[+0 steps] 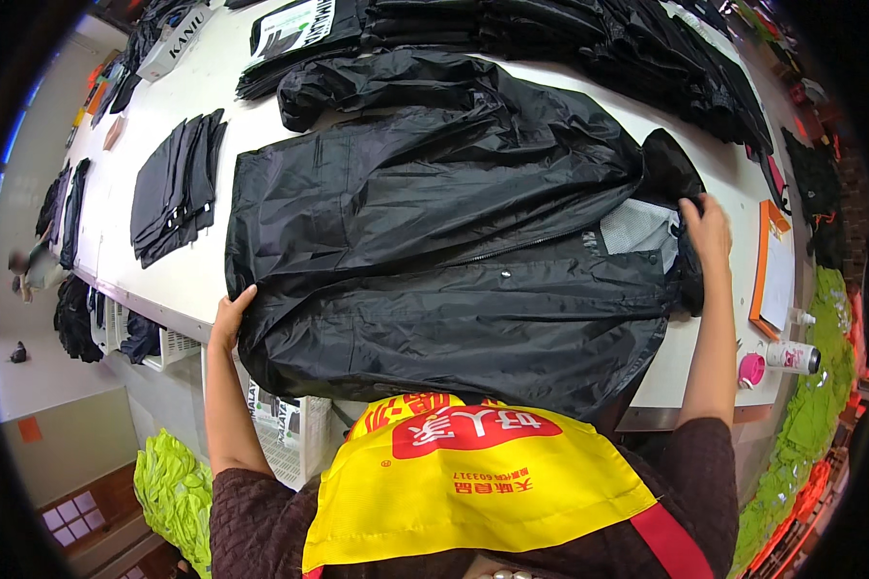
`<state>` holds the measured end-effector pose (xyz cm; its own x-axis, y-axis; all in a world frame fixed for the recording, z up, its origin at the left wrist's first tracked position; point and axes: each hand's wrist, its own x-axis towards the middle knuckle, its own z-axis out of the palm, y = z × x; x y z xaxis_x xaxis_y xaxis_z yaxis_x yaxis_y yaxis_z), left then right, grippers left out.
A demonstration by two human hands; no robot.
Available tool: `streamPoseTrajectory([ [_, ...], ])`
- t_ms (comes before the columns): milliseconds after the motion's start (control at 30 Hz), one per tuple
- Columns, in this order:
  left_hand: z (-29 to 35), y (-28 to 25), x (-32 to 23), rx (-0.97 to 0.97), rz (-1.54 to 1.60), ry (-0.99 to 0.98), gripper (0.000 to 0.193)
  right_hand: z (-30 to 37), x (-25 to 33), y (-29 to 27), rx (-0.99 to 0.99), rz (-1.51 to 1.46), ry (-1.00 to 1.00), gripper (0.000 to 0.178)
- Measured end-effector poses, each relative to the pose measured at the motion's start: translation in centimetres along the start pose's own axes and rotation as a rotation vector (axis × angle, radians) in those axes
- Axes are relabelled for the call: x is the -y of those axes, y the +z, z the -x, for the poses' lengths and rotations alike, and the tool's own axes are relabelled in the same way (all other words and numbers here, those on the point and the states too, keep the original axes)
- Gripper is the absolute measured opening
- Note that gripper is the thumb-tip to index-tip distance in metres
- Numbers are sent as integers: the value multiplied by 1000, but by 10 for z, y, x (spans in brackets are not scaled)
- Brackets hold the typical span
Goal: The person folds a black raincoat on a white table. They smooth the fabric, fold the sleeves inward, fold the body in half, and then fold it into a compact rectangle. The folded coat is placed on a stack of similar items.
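Jacket: the black jacket (434,207) lies spread across the white counter (111,241), hem toward the left, collar (671,164) toward the right, front partly open on a pale mesh lining (639,227).
Slipping risk: the near side reaches the counter's front edge and seems to overhang it; its weight could drag the slick cloth down toward the white basket (299,449) if either grip loosened.
Crease risk: the cloth is rippled along the zipper (521,249), so folding or pressing it now could trap wrinkles; uneven pulling from the two ends would probably skew it.
Sleeve risk: the far sleeve (386,82) lies bent just beside the folded stacks (589,39); a wide sweep of it might knock a pile askew.
Right-end risk: a careless swing of the right arm could tip the bottle (794,357) near it.
Left fingers: the left hand (228,317) appears to pinch the hem at its near part, thumb on top, other fingers mostly hidden; most of the jacket lies to their right.
Right fingers: the right hand (709,232) seems to pinch the neck edge below the collar; the jacket extends leftward from these fingertips, and their undersides are hidden.
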<state>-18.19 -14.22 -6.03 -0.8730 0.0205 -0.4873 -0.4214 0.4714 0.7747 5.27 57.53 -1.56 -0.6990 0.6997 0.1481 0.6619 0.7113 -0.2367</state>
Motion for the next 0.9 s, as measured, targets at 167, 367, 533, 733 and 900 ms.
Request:
streamPoseTrajectory([
  [167,-22,-6,13,-78,33,3,52,86,48,25,484,-98,-198,49],
  [367,-10,-10,31,-216,222,151,47,121,9,-23,-81,-316,-552,11],
  [533,-26,7,46,-202,68,139,51,158,2,-20,1057,-40,-280,12],
  [733,-9,-1,30,-92,119,78,53,50,96,-1,747,-223,17,42],
  [900,-24,-11,33,-105,110,-50,58,-40,129,57,254,71,277,68],
])
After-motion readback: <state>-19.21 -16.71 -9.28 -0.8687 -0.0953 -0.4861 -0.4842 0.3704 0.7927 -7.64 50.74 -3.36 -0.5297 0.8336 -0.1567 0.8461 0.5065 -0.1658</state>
